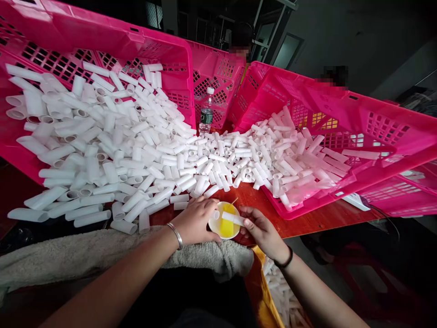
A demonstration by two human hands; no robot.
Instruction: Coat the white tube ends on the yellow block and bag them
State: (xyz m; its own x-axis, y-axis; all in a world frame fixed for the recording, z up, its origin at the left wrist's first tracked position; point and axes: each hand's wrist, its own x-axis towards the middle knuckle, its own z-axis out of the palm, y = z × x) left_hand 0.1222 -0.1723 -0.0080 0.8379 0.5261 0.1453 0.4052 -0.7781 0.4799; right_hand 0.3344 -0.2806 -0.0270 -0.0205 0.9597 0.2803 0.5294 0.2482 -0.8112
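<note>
A small white bowl stands at the table's near edge with a flat yellow piece inside. A thin stick leans over its far rim. My left hand curls around the bowl's left side, thumb near and fingers far. The round end of a white tube shows beside those fingers; whether they grip it too I cannot tell. Between thumb and fingers, my right hand pinches another white plastic tube, which lies level over the bowl and the yellow piece.
Loose white tubes spill from a pink crate at left and another pink crate at right. A water bottle stands between them. A grey towel lines the near edge. Below right, a yellow bag holds more tubes.
</note>
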